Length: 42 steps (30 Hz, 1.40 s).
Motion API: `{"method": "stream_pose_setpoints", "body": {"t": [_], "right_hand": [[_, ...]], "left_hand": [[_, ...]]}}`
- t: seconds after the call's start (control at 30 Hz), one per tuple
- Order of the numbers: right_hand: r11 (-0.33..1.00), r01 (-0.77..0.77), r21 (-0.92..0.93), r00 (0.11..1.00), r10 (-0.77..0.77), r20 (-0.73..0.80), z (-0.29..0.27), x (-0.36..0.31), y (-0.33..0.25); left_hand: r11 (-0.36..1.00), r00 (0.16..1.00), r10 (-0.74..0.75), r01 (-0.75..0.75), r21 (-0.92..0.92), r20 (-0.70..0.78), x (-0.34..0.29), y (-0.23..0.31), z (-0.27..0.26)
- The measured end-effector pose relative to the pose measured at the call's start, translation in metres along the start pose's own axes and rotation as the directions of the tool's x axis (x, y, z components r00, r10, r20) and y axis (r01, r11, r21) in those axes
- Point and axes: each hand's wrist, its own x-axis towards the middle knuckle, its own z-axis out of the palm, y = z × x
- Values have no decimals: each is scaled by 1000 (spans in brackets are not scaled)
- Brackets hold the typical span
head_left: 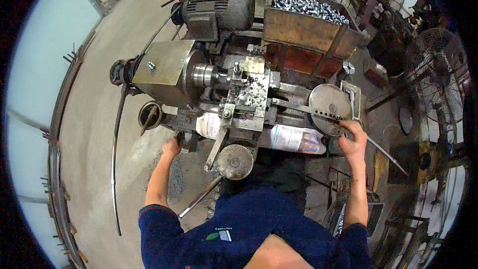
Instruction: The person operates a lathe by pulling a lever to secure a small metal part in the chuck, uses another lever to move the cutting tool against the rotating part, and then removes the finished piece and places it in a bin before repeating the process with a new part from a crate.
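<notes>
Before me stands a small lathe with a grey metal headstock cover, a round spindle and a chip-strewn carriage. My left hand is closed at the machine's lower left, beside a dark block; its fingertips are hidden. Curled at the rim of the large right metal disc, my right hand meets the end of a perforated flat bar. What its fingers grip is hidden. A smaller disc, with a flat link and a rod handle, sits near my body.
Behind the carriage, a rusty metal bin holds many shiny metal parts. An electric motor stands back left. Printed sheeting covers part of the bed's front. A slim rod juts out right of my right hand, below a large fan.
</notes>
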Motion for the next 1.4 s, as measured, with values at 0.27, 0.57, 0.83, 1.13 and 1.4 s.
{"method": "stream_pose_setpoints", "body": {"t": [0.27,0.57,0.83,1.13,1.4], "right_hand": [[817,555,155,806,-574,143,96,116,-141],[656,703,-277,618,-370,694,211,171,-222],[656,717,-237,591,-390,706,226,172,-222],[712,632,-304,722,-399,565,187,176,-218],[806,377,-456,861,-486,-149,71,250,-141]], "left_hand": [[922,984,-24,-47,-384,-179,-64,-27,-161],[766,685,-632,483,-423,-362,-145,-170,-164],[709,686,-675,497,-501,-274,-174,-89,-146],[698,933,-335,151,-700,-134,-163,-83,-167],[291,985,-147,-41,-956,-87,-109,-94,-165]]}}
